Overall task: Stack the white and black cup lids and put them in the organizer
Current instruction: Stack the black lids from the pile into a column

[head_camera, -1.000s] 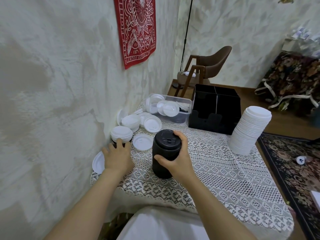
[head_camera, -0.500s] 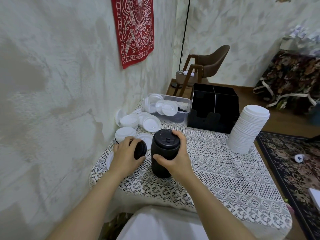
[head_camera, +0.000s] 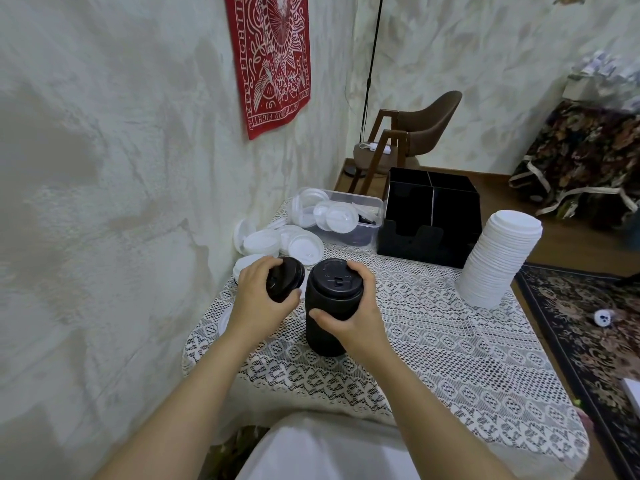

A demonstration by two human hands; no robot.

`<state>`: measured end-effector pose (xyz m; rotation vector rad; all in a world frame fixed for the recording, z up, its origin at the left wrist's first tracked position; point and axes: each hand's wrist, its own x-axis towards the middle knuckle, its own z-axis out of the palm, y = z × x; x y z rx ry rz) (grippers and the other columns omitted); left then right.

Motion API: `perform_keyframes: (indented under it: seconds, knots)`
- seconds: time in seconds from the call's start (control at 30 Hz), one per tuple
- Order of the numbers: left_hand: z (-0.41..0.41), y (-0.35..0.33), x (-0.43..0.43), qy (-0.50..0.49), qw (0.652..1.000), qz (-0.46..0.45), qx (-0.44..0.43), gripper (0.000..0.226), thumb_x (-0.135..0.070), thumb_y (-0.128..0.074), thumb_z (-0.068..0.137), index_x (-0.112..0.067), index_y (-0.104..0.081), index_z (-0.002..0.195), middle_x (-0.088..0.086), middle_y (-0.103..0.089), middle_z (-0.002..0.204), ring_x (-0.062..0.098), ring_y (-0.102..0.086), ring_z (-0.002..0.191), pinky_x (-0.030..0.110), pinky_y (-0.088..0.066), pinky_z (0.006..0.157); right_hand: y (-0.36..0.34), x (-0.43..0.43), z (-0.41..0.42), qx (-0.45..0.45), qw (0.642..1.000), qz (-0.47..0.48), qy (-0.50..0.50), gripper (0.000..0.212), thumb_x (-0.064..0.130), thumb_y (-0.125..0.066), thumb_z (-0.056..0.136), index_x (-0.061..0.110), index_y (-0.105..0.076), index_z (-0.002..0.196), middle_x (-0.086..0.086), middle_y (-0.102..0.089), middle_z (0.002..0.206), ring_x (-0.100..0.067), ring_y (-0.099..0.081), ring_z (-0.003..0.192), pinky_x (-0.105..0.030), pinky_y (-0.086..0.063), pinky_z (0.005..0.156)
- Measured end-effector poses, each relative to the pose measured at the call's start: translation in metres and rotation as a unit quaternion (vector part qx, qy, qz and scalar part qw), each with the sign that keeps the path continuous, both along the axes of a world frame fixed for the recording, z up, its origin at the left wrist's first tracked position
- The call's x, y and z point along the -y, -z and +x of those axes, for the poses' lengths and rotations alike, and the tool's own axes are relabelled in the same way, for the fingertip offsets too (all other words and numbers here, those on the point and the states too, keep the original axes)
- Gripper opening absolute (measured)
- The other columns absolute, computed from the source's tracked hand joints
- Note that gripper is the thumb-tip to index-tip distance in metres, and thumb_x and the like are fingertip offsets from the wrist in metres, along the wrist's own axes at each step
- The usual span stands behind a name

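Right in the middle of the table (head_camera: 467, 375), on its lace cloth, a stack of black lids (head_camera: 329, 317) stands straight up. The right hand (head_camera: 356, 320) grips this stack from the right side, with the thumb on the front and the fingers curled over the top rim. Just left of the stack's top, the left hand (head_camera: 256, 299) holds one more black lid (head_camera: 287, 277). Its fingers and thumb are curled round the lid, which is tipped on a slant. It is hard to tell if that lid touches the stack. Behind the left hand lie loose white lids (head_camera: 273, 242), some flat and one leaning on the wall. Farther back sits a clear box (head_camera: 360, 216) with more white lids in it. Just beside it, to the right, is the black organizer (head_camera: 433, 220), split into spaces that are open at the top. A tall stack of white lids (head_camera: 498, 265) stands on the right side of the table, well apart from both hands, and it leans a little. A red cloth (head_camera: 273, 60) hangs on the wall, a brown chair (head_camera: 426, 126) stands past the table, and a dark rug (head_camera: 588, 323) with flowers lies on the floor to the right.
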<state>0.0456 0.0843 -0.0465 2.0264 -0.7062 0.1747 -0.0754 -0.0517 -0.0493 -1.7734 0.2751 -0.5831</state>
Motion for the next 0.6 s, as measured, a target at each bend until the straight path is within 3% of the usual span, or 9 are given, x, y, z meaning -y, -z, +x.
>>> perform_keyframes:
  seconds: [0.1, 0.23, 0.33, 0.47, 0.6]
  knots:
    - [-0.005, -0.01, 0.003, -0.015, 0.999, -0.035, -0.004, 0.048, -0.026, -0.08, 0.074, -0.025, -0.054, 0.114, -0.018, -0.049, 0.104, 0.018, -0.049, 0.111, 0.036, -0.045, 0.095, 0.001, 0.0, 0.0, 0.002, 1.0, -0.001, 0.0, 0.083, 0.013, -0.086, 0.07, 0.05, -0.034, 0.122, 0.027, -0.053, 0.12, 0.011, -0.053, 0.11, -0.007, -0.042, 0.09]
    - [-0.011, -0.029, 0.009, -0.017, 0.993, -0.115, -0.018, 0.052, -0.034, -0.082, 0.071, -0.026, -0.052, 0.113, -0.006, -0.048, 0.112, 0.008, -0.05, 0.103, 0.025, -0.045, 0.091, 0.001, 0.001, 0.001, 0.005, 1.0, -0.003, 0.0, 0.084, 0.013, -0.086, 0.069, 0.049, -0.033, 0.123, 0.026, -0.051, 0.122, 0.011, -0.052, 0.111, -0.012, -0.042, 0.095]
    - [-0.021, -0.045, 0.017, 0.002, 0.991, -0.133, -0.024, 0.056, -0.039, -0.078, 0.069, -0.03, -0.052, 0.118, -0.008, -0.046, 0.115, 0.006, -0.05, 0.106, 0.018, -0.041, 0.091, 0.002, 0.001, 0.001, 0.009, 1.0, -0.008, 0.0, 0.084, 0.014, -0.087, 0.069, 0.048, -0.034, 0.125, 0.022, -0.052, 0.124, 0.006, -0.053, 0.114, -0.018, -0.043, 0.099]
    - [-0.04, -0.056, 0.03, 0.053, 0.995, -0.077, 0.022, 0.06, -0.051, -0.072, 0.065, -0.031, -0.057, 0.12, -0.015, -0.05, 0.117, 0.006, -0.047, 0.114, 0.014, -0.035, 0.096, 0.003, 0.002, 0.002, 0.014, 1.0, -0.015, 0.007, 0.085, 0.012, -0.086, 0.069, 0.049, -0.034, 0.125, 0.018, -0.055, 0.122, 0.004, -0.058, 0.11, -0.016, -0.048, 0.09]
    - [-0.055, -0.052, 0.047, 0.032, 0.998, 0.018, 0.052, 0.072, -0.051, -0.076, 0.071, -0.023, -0.053, 0.133, -0.008, -0.049, 0.128, 0.012, -0.036, 0.12, 0.014, -0.024, 0.097, 0.005, 0.002, 0.005, 0.017, 1.0, -0.017, 0.012, 0.089, 0.007, -0.086, 0.069, 0.051, -0.031, 0.124, 0.019, -0.053, 0.122, 0.008, -0.056, 0.108, -0.015, -0.048, 0.088]
